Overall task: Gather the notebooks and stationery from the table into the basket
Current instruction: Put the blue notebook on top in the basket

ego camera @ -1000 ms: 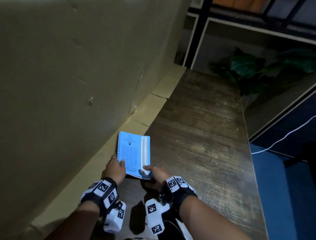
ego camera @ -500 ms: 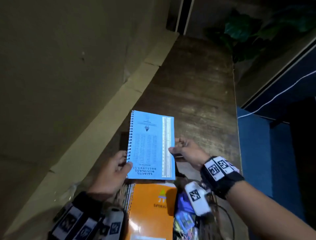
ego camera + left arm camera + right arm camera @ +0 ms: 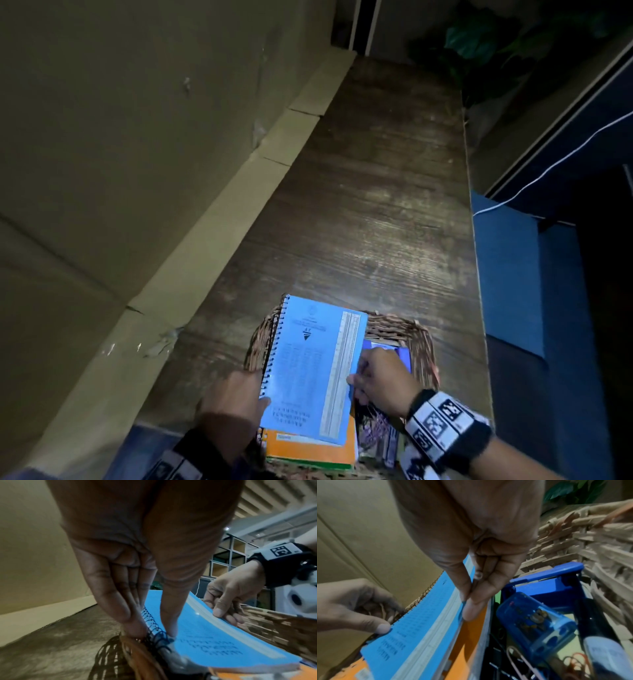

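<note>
A blue spiral notebook (image 3: 315, 370) lies tilted over the woven basket (image 3: 407, 329) at the table's near end, resting on an orange notebook (image 3: 308, 448) inside it. My left hand (image 3: 236, 401) pinches the blue notebook (image 3: 205, 639) at its spiral edge, thumb on the cover. My right hand (image 3: 376, 380) pinches the opposite long edge of the blue notebook (image 3: 426, 615) between thumb and fingers. Beside the notebooks the basket (image 3: 583, 538) holds a blue plastic case (image 3: 537, 619), a blue stapler-like item (image 3: 553, 582), paper clips and other stationery.
The dark wooden table (image 3: 370, 192) stretches away from the basket. A cardboard wall (image 3: 137, 137) runs along its left side. A blue panel (image 3: 503, 267) and a white cable (image 3: 548, 168) lie past the right edge, with a leafy plant (image 3: 479, 37) at the far end.
Both hands carried the blue notebook from the table back toward me and lowered it onto the orange notebook in the basket. The view tilted down, bringing the basket into sight.
</note>
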{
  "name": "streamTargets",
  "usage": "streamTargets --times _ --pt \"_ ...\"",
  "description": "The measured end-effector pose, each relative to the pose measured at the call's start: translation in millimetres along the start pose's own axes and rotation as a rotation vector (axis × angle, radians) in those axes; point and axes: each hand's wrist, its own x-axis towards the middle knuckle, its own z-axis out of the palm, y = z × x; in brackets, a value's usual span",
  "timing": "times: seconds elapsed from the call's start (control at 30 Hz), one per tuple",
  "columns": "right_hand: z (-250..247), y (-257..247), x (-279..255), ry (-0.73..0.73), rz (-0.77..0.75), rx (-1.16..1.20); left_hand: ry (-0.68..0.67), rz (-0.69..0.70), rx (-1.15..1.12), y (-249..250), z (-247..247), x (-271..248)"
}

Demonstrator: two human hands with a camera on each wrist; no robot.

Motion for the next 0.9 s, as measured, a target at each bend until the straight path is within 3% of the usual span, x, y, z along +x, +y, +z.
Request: streamTargets --times 0.13,0.23,0.43,0.6,0.8,0.9 --pt "3 0 5 0.075 0.0 -0.143 0.082 0.053 -0.035 9 -7 -3" --pt "3 -2 9 0.16 -0.008 -0.09 0.008 0.095 -0.224 7 3 0" --pt "20 -11 17 0.106 -0.011 -0.019 0.09 0.152 -0.333 15 12 -7" --pt "29 -7 11 0.022 -0.071 -0.025 0.016 0.059 -0.219 4 35 -6" --pt "26 -12 2 -0.025 -0.122 -0.072 0.049 0.131 0.146 5 20 -7" --pt "2 -21 -2 0.035 -0.194 -0.166 0.05 0.186 -0.036 -4 14 -22"
